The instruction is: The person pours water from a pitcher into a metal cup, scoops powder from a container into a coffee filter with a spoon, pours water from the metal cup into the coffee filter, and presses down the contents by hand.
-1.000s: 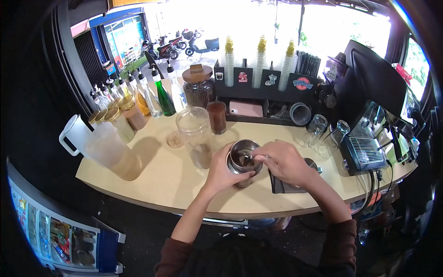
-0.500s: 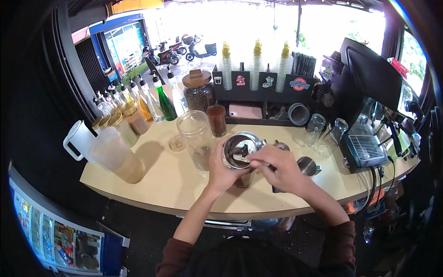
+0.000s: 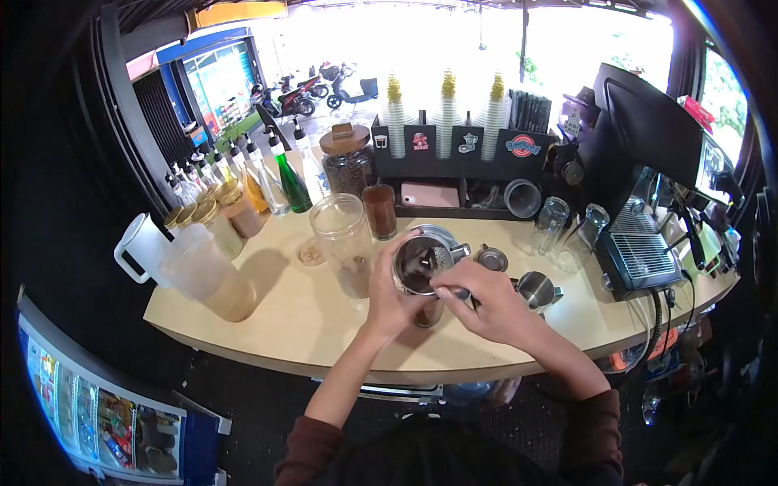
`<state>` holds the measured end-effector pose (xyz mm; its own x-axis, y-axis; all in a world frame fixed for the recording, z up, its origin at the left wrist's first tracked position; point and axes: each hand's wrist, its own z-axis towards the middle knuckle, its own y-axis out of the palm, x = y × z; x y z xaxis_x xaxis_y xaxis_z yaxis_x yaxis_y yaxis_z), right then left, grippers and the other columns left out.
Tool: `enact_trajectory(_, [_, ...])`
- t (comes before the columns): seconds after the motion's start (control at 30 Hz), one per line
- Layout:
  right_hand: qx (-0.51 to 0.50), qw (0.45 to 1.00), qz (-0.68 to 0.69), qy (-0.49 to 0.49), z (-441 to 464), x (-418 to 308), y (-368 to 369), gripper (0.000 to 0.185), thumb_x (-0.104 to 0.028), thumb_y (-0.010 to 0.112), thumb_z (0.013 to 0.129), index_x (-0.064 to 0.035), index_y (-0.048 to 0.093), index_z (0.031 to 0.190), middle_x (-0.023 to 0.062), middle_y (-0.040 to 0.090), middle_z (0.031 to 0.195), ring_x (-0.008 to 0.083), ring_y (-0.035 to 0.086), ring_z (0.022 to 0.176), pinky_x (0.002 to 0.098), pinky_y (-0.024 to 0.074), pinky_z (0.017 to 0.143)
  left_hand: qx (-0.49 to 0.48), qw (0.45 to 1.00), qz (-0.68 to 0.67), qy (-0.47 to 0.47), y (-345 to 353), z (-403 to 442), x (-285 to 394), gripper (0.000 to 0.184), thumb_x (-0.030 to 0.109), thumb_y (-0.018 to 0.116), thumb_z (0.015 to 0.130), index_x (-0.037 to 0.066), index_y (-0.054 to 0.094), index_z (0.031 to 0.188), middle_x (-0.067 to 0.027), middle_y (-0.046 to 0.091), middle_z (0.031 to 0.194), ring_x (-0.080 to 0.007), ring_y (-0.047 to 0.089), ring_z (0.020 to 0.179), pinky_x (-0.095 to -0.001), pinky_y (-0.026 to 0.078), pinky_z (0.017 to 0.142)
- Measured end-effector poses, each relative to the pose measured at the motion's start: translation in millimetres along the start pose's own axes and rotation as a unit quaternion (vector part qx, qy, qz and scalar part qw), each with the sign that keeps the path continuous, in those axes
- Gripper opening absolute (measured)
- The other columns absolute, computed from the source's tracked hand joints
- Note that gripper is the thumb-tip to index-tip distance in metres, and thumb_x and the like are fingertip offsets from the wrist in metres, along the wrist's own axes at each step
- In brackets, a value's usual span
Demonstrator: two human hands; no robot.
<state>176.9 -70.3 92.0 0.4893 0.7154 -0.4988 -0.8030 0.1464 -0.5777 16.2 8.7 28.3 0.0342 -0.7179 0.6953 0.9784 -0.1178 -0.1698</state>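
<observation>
My left hand (image 3: 391,298) is wrapped round a steel jug (image 3: 438,235), whose open mouth faces me. Dark liquid with some pale froth shows inside it. My right hand (image 3: 492,301) is closed in a pinch over the jug's near rim, on what looks like a spoon (image 3: 463,293); most of it is hidden by the fingers. Partly covered by the left hand, a glass with dark contents (image 3: 426,314) stands below the jug. Just left of my left hand is a tall clear jar (image 3: 339,235) with dark powder at its bottom.
A glass of brown drink (image 3: 379,212) stands behind the jug. To the right are a small steel pitcher (image 3: 536,289), upturned glasses (image 3: 552,223) and an espresso machine (image 3: 644,259). Plastic jugs (image 3: 207,271) and syrup bottles (image 3: 290,182) line the left. Behind is a cup rack (image 3: 486,146).
The pinched right hand has shifted slightly down and left at the jug's rim. More dark liquid and froth show in the jug, which my left hand still grips.
</observation>
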Motion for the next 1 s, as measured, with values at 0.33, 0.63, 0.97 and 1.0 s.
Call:
enact_trajectory(0.33, [-0.026,0.998,0.047,0.02,-5,11,-4,0.013,-0.003,0.055,0.089,0.0007,0.059,0.101,0.0117,0.062,0.089,0.024,0.061,0.081,0.0327,0.0477,0.074,-0.075,0.985,0.151,0.048,-10,6,4,0.085,0.02,0.086,0.057,0.015,0.044,0.13,-0.004,0.053,0.13,-0.0243,0.048,0.123,-0.0494,0.02,0.11])
enact_trajectory(0.63, [-0.066,0.97,0.183,0.143,3,23,-22,0.016,-0.011,0.049,0.095,0.0008,0.059,0.101,0.0104,0.061,0.078,0.0158,0.061,0.074,0.0301,0.0476,0.069,-0.114,0.976,0.172,0.061,-19,12,0,0.081,0.021,0.082,0.061,0.016,0.043,0.131,-0.0043,0.052,0.13,-0.025,0.046,0.125,-0.0502,0.018,0.111])
enact_trajectory(0.97, [-0.163,0.984,0.042,0.051,39,27,-46,0.023,-0.021,0.06,0.091,0.0016,0.064,0.09,0.0082,0.061,0.065,0.0145,0.053,0.056,0.0291,0.0433,0.054,-0.216,0.958,0.186,0.032,-27,26,-1,0.078,0.02,0.079,0.06,0.016,0.045,0.13,-0.0056,0.052,0.129,-0.0269,0.046,0.126,-0.0529,0.017,0.111])
enact_trajectory(1.0, [-0.162,0.985,0.042,0.051,41,27,-45,0.023,-0.021,0.06,0.091,0.0016,0.064,0.09,0.0082,0.061,0.065,0.0145,0.053,0.056,0.0291,0.0433,0.054,-0.217,0.958,0.184,0.026,-26,25,-2,0.077,0.02,0.079,0.059,0.016,0.045,0.129,-0.0055,0.052,0.129,-0.0271,0.046,0.126,-0.0528,0.017,0.111])
